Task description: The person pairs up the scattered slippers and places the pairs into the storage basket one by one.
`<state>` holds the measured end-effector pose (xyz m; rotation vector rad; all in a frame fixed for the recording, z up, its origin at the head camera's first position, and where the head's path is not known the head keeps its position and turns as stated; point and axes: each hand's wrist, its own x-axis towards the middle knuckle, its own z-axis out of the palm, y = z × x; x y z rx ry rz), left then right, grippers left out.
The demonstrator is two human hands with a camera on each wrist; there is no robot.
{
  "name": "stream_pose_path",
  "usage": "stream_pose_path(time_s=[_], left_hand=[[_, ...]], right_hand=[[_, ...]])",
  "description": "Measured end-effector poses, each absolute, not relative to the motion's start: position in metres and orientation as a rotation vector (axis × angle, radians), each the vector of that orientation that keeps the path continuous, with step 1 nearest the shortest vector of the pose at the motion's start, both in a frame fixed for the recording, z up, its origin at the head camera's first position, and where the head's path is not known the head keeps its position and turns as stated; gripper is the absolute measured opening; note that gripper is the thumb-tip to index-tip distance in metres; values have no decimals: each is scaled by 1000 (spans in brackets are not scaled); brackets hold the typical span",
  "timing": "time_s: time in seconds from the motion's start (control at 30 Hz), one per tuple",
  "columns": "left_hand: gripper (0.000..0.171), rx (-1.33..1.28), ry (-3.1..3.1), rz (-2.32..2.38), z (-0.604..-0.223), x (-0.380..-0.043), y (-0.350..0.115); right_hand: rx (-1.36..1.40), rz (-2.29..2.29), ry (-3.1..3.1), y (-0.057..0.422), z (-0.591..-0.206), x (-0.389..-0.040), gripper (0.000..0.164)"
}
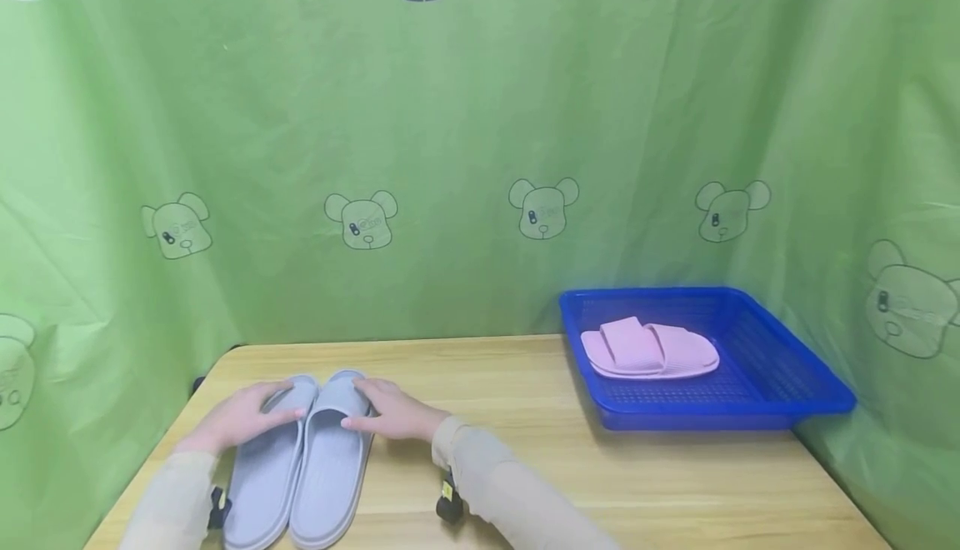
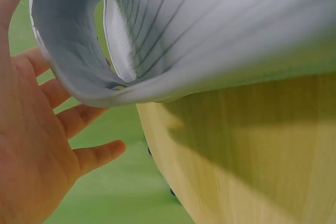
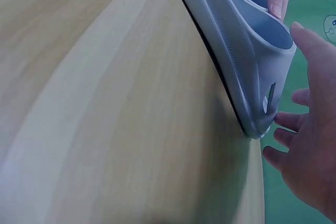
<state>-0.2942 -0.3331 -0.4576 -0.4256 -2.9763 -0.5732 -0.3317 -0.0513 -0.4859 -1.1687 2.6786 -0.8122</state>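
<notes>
A pair of light grey-blue slippers lies side by side at the left of the table, toes toward the back: the left slipper (image 1: 262,475) and the right slipper (image 1: 327,467). My left hand (image 1: 243,415) is at the left slipper's strap, its thumb reaching across the top. In the left wrist view, the spread fingers (image 2: 86,119) lie along the strap's outer side, partly hidden by it. My right hand (image 1: 397,411) is at the right slipper's strap. Its thumb (image 3: 307,38) meets the strap's rim, while loosely bent fingertips come right up to the toe side.
A blue plastic basket (image 1: 750,418) stands at the table's right rear, holding pink slippers (image 1: 686,350). Green curtain (image 1: 450,117) with bear prints hangs behind and at both sides of the wooden table (image 1: 480,392).
</notes>
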Motion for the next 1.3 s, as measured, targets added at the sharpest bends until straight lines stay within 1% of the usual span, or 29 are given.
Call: stream_pose_path(time_s=[0.43,0.6,0.77,1.07,1.3], left_hand=[[82,-380,-3050,-615,-457,-296,-333],[83,-380,-3040,-618,-459,-297,-333],[84,-374,-3019,-538,-457,-298,-332],[87,-382,-2954,-366,-449,-296,-325],[93,-410,-2928,-314,-447,-298,-325]], right_hand=[[-1025,-874,2689,-67,-486,-336,81],[-1015,-892,2720,-72,-487,-335,79],[-1034,-912,2732,-74,-486,-335,75],[-1000,-937,2748,-71,-486,-334,76],[-957,-992,2736,-67,-483,-332,77]])
